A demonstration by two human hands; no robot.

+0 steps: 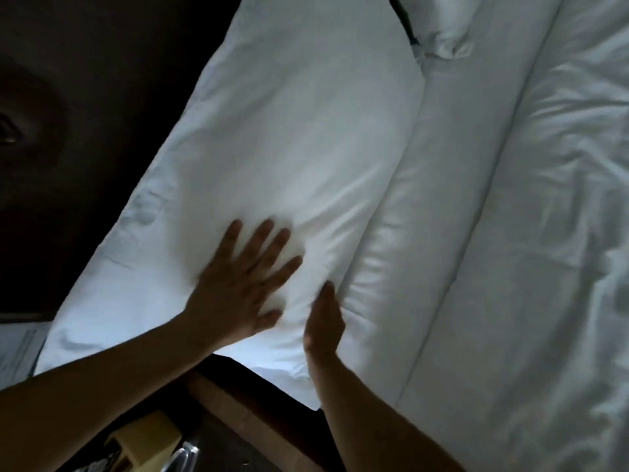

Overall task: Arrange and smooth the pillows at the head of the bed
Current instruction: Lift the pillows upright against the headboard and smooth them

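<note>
pillow [289,137]: lies at the bed's head, against the dark headboard [85,80]
left hand [241,284]: flat, fingers spread, pressing the pillow
right hand [325,321]: edge-on at the seam beside the duvet [510,267], holding nothing
risk: uneven pressure may push fresh creases toward the seam

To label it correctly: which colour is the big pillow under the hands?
The large soft pillow is plain white, seen in the head view.
</note>
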